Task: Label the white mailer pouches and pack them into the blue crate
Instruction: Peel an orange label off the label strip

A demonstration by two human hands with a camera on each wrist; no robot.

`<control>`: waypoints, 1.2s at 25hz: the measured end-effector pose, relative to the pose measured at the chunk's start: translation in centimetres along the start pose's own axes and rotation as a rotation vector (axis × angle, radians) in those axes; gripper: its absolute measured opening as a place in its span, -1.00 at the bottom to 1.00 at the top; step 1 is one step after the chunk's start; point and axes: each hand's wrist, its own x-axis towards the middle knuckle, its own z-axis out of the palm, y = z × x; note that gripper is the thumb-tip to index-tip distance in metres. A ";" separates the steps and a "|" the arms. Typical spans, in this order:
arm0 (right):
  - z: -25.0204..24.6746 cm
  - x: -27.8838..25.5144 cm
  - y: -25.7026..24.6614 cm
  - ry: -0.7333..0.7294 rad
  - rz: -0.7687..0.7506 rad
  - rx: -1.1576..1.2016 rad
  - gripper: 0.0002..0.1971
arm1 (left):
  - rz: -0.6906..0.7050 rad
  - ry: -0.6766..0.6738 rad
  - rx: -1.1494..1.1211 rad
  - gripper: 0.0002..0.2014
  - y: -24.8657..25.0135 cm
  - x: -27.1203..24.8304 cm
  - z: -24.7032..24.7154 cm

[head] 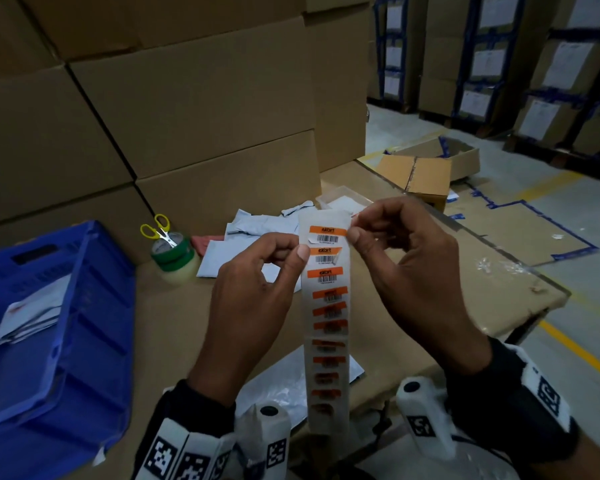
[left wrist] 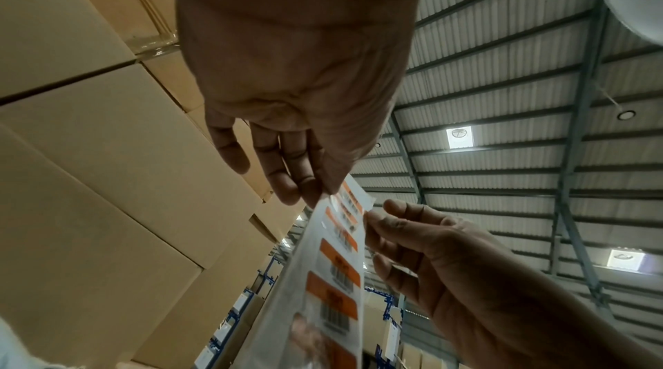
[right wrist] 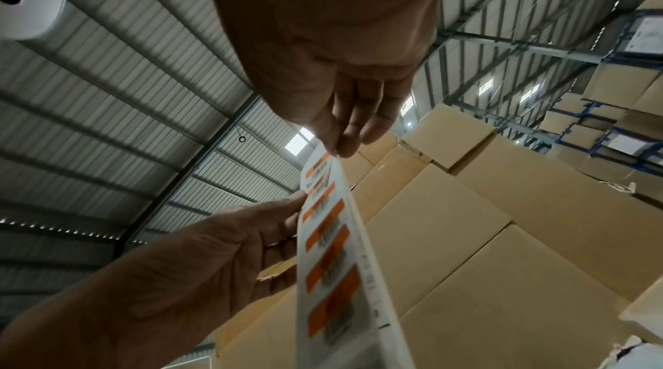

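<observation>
Orange label strip (head: 327, 306) hangs vertical, top pinched by L hand (head: 257, 285) & R hand (head: 409, 268) grip.

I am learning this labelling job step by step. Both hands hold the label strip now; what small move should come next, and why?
Probably peel the top orange label off the strip. The left hand pinches the strip's left edge, and the right hand pinches at that label's right end, near the strip's top. White mailer pouches lie on the table behind, seemingly unlabelled.

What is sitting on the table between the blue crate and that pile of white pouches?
In the head view, a green tape roll with yellow-handled scissors resting on top stands between the blue crate and the white mailer pouches.
</observation>
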 end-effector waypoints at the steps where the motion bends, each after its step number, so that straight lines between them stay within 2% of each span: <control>1: 0.1 0.0 -0.2 -0.004 -0.009 0.010 -0.82 | -0.003 0.004 -0.007 -0.90 0.0 0.0 0.0; 5: 0.2 0.0 -0.8 -0.027 -0.010 0.066 -0.81 | -0.006 0.002 -0.027 -0.89 -0.1 0.0 -0.1; 12: 0.1 0.1 -0.6 -0.061 -0.028 0.010 -0.83 | -0.017 0.000 0.004 -0.83 0.4 -0.2 -0.2; 15: -0.1 0.3 -0.6 -0.102 -0.101 -0.076 -0.91 | 0.033 0.008 0.033 -0.78 0.5 0.1 -0.5; 20: 0.5 -0.5 -0.4 -0.126 -0.268 -0.330 -0.82 | 0.061 0.008 0.047 -0.81 0.7 0.1 -0.3; 30: 0.7 -0.8 -0.3 -0.081 -0.449 -0.493 -0.83 | 0.043 -0.008 0.027 -0.83 1.1 0.0 -0.2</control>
